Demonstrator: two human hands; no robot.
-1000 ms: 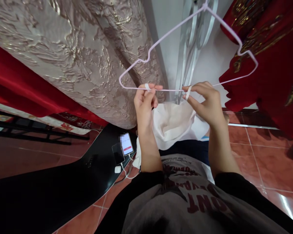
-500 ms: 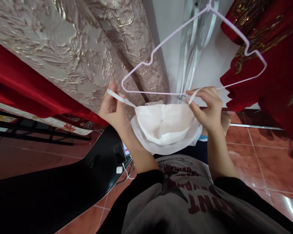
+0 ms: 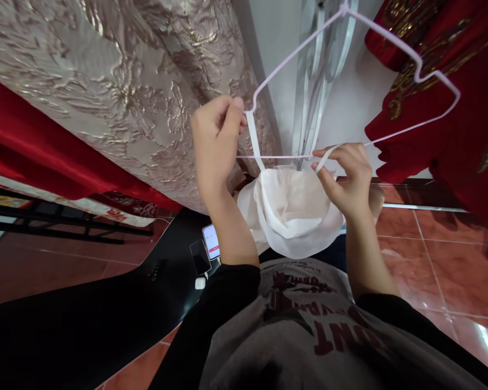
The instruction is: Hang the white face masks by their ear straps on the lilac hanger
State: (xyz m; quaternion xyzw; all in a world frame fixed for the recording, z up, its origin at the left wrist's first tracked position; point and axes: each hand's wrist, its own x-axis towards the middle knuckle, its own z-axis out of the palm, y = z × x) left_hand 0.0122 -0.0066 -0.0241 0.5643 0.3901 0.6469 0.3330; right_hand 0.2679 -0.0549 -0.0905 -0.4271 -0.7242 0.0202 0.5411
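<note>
A pale pink clothes hanger (image 3: 296,57) hangs in front of me, its hook end at the top. My left hand (image 3: 218,138) is closed around its left end, hiding that tip. Beside my fingers, a white strap (image 3: 254,140) is looped over the hanger's left notch. The strap runs down to a white garment (image 3: 293,208) of sheer, layered fabric, which hangs above my lap. On the other side, my right hand (image 3: 347,176) pinches the second white strap (image 3: 328,157) between thumb and fingers, close to the hanger's bottom bar.
Beige brocade fabric (image 3: 117,97) hangs at the left, and red cloth with gold trim (image 3: 443,108) at the right. Two phones, one dark (image 3: 200,258) and one lit (image 3: 211,242), lie on a black surface (image 3: 85,309). Red tiles (image 3: 451,265) cover the floor.
My left hand has risen to the right and closed on the hanger's end; its strap now loops over the hanger. The garment's left side is pulled up. My right hand has barely moved.
</note>
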